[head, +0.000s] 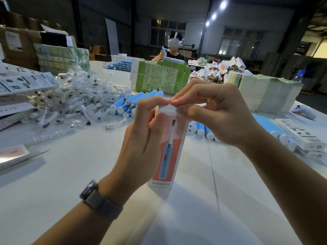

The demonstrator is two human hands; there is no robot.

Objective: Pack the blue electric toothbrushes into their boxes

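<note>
The toothbrush box (169,149) stands almost upright in the middle of the white table (70,183), a little tilted, with its printed front toward the person. The left hand (141,142) holds the box by its upper part, the thumb flat on the front and the fingers curled round the side, probably to keep it steady. The right hand (215,114) works at the top of the box: thumb and forefinger pinch the white top flap (169,107), and the left forefinger meets them there. I judge that the flap is being folded or tucked, so this step is the opening or closing of the box. If a toothbrush is already inside, I cannot tell, because the box walls hide it.

Behind the box, just beyond the hands, lies a pile of blue toothbrush handles (127,105), and more blue handles (272,128) lie in a row to the right of the box. To the left of the box is a heap of brush heads in clear plastic bags (70,103). Far behind the box stand a green carton (159,76) and a stack of flat boxes (261,92). Finished white boxes (300,135) lie at the right of the box. Nothing stands between the hands and the box, and the nearest handles are within easy reach behind it.
</note>
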